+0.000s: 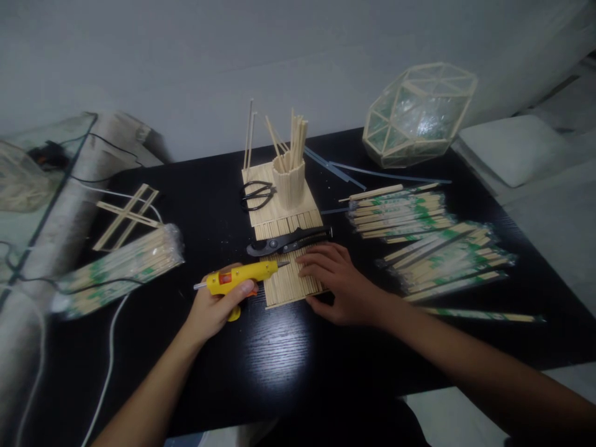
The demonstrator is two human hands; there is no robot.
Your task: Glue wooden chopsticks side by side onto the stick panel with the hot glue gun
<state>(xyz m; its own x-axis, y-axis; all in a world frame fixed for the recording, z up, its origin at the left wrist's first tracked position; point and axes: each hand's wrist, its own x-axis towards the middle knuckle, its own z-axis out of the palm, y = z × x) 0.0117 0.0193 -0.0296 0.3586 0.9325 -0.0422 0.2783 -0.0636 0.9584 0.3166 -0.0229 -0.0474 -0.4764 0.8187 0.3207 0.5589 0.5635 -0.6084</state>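
Observation:
My left hand (212, 307) is closed round a yellow glue gun (242, 276), whose nozzle points right over a small mat of glued wooden sticks (286, 285). My right hand (338, 279) lies flat on the mat's right side, fingers spread, pressing it onto the black table (279, 366). Black pliers (288, 241) lie just behind the mat. Further back, a larger stick panel (279, 211) carries a stick-built cup (288, 180) full of upright sticks and black scissors (256, 194).
Wrapped chopstick packs lie spread at right (433, 242) and bundled in plastic at left (121, 267). A stick cross frame (128, 216) sits at left. A faceted stick-and-film dome (419, 115) stands at back right. A white cord (109, 360) runs off the table's left front.

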